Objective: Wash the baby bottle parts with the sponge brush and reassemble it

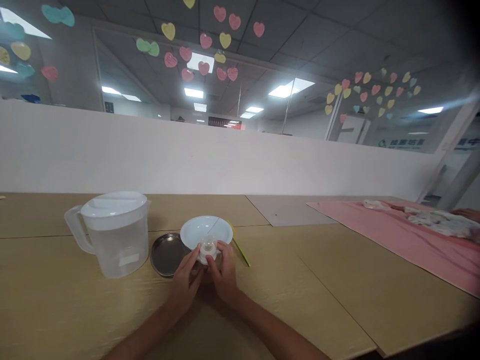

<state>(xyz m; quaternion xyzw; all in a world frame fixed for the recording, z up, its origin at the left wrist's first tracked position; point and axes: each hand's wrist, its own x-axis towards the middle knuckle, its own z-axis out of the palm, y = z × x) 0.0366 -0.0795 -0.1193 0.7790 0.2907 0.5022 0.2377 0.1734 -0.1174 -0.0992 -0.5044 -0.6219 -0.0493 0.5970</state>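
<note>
Both of my hands come together in front of the white bowl (195, 231), raised above the table. Between them is a small white round piece with a clear dome on top (208, 248); its exact kind I cannot make out. My left hand (184, 282) grips its left side with the fingers closed. The thumb and fingers of my right hand (225, 275) close on its right side. Just left of the bowl lies a dark round metal pan (168, 255). To the right, a thin yellow-green stick (242, 251) slants partly behind the bowl.
A clear plastic pitcher (122, 245) with a white lid stands at the left. On the right, a pink cloth (360, 225) covers the table, with crumpled patterned fabric (442, 222) and part of another person's hand (467, 214). A low white wall (225, 165) runs behind the table.
</note>
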